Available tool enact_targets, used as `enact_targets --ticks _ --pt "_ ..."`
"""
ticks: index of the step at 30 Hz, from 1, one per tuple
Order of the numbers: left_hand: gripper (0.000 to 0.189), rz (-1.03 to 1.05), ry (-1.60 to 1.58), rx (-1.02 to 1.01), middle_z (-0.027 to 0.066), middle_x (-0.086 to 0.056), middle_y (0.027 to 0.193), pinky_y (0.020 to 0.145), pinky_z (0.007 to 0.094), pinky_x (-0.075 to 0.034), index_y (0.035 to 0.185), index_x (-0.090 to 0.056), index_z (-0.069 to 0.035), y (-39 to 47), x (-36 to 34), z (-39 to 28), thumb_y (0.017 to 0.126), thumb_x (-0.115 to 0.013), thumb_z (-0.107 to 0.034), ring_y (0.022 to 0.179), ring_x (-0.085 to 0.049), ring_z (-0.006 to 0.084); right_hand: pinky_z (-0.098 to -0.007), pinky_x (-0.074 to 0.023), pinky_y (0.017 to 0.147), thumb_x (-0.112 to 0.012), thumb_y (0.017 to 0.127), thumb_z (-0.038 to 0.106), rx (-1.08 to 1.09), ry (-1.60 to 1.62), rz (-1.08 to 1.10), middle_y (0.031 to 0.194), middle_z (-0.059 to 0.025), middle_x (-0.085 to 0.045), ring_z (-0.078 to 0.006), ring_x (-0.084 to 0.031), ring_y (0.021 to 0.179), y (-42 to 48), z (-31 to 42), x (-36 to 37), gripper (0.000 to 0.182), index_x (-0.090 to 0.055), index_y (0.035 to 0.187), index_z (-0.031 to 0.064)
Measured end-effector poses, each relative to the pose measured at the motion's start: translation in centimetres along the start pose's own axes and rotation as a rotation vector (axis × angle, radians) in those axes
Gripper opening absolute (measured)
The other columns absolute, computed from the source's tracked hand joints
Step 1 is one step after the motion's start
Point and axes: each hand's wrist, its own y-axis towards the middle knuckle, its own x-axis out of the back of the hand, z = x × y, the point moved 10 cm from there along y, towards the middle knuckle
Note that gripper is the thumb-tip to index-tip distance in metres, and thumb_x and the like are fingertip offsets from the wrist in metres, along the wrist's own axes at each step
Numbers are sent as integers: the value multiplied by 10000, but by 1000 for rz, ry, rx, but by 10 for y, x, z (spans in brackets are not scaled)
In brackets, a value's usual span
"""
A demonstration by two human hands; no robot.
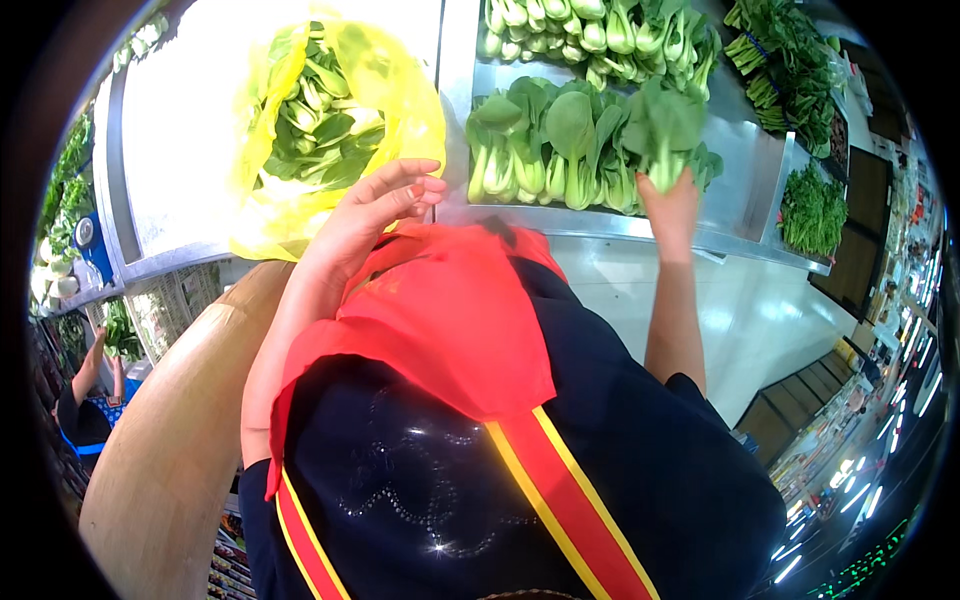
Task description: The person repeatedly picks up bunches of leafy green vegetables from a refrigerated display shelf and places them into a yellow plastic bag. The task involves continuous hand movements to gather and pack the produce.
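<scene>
My right hand (670,210) grips a head of bok choy (666,124) by its pale base, over the right part of a row of bok choy (574,154) standing along the metal tray's front. My left hand (386,202) is raised with bent fingers and nothing in it, close to the lower right edge of a yellow plastic bag (412,97). The bag lies open and holds loose bok choy (322,124). Behind the row lies another heap of bok choy (592,34).
A metal rim (585,223) runs along the display's front. Tied leafy greens (780,75) and a fine-leaved bunch (814,210) lie at the right. A wide tan column (172,420) stands at my left. Beyond it another person (94,412) handles greens. A blue scale-like object (90,240) sits at far left.
</scene>
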Motion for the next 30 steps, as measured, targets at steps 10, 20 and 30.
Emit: enact_targets --ticks 10,20,30 --pt "337 -345 58 -61 43 -596 1021 855 263 -404 1170 -508 -47 -30 96 11 878 -531 -214 953 -552 122 -452 -389 923 -664 683 544 122 -438 76 1230 -222 -480 -364 -459 1144 33 17 -30 763 -519 1148 -43" --pt "525 -1070 486 -308 149 -580 1099 887 314 -403 1210 -483 32 -56 235 -84 788 -632 -243 1010 -543 216 -297 -427 876 -568 847 110 842 685 1251 1119 -92 -562 -166 -545 1015 -130 371 -100 406 -486 1236 24" --pt "326 -1483 517 -799 138 -606 869 716 317 -464 927 -584 40 -127 242 -193 757 -638 -233 793 -582 196 -303 -392 933 -500 809 51 908 781 647 1310 -140 -426 -217 -459 1161 -50 547 -116 640 -249 1397 87"
